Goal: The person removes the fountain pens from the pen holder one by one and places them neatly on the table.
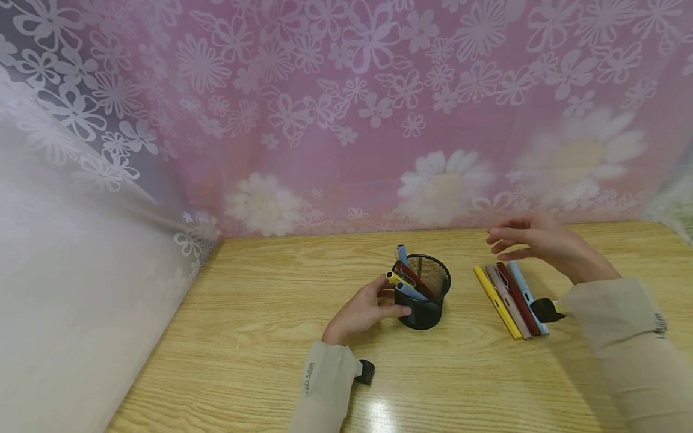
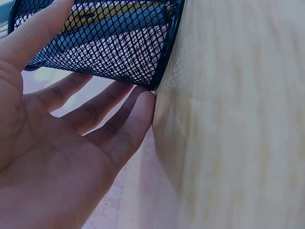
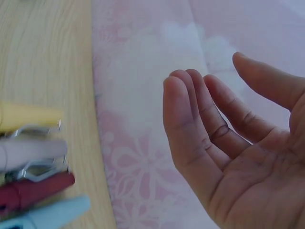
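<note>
A black mesh pen holder (image 1: 425, 310) stands upright on the wooden table, with several pens leaning in it. Yellow (image 1: 394, 278), dark red (image 1: 414, 278) and blue (image 1: 409, 292) ones show above its rim. My left hand (image 1: 361, 310) holds the holder's left side, thumb in front and fingers behind; the left wrist view shows fingertips against the mesh (image 2: 107, 47). My right hand (image 1: 533, 240) hovers, holding nothing, fingers loosely bent. Below it lie a yellow pen (image 1: 497, 300), a greyish-pink pen (image 1: 508, 300), a dark red pen (image 1: 518, 299) and a light blue pen (image 1: 521, 279), side by side.
A pink curtain (image 1: 335, 138) with white flowers hangs along the table's back edge. Whitish cloth (image 1: 81, 270) borders the left side. The wooden tabletop (image 1: 243, 337) extends left of and in front of the holder.
</note>
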{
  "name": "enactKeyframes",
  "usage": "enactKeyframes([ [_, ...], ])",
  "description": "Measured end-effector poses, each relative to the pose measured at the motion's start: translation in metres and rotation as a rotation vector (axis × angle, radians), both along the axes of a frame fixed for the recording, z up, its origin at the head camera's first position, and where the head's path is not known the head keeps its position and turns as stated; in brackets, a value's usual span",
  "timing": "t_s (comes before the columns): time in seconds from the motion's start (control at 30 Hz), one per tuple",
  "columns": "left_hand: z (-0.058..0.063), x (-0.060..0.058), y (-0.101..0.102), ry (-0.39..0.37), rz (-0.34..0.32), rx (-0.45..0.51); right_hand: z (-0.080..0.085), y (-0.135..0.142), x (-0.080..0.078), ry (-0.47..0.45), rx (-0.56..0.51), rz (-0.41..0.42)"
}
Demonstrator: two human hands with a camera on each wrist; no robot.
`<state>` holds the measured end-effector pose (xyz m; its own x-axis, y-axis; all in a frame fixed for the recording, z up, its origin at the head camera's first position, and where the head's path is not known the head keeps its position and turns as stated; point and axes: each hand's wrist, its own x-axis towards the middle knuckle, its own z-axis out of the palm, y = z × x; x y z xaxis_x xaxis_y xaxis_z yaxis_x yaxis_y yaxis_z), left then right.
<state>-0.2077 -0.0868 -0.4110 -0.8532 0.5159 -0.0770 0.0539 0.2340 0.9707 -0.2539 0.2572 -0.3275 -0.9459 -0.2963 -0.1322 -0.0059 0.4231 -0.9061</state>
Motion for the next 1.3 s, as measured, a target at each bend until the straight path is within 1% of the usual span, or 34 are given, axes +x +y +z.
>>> enactKeyframes([
  [0.27, 0.0, 0.0, 0.0, -0.005, -0.001, 0.009, 0.011, -0.019, 0.004, 0.016, -0.058, 0.016],
  [0.53, 0.001, 0.0, 0.001, 0.001, 0.004, -0.014, 0.018, -0.039, 0.006, 0.009, -0.102, 0.033],
  [0.8, 0.002, 0.001, 0.001, 0.009, 0.004, -0.02, 0.017, -0.058, 0.006, 0.017, -0.202, 0.081],
  [1.1, 0.002, 0.0, 0.001, -0.012, 0.013, -0.007, 0.016, -0.081, 0.007, 0.047, -0.215, 0.149],
  [1.3, 0.001, 0.0, 0.001, -0.011, 0.012, -0.001, 0.017, -0.093, 0.009, 0.036, -0.22, 0.175],
])
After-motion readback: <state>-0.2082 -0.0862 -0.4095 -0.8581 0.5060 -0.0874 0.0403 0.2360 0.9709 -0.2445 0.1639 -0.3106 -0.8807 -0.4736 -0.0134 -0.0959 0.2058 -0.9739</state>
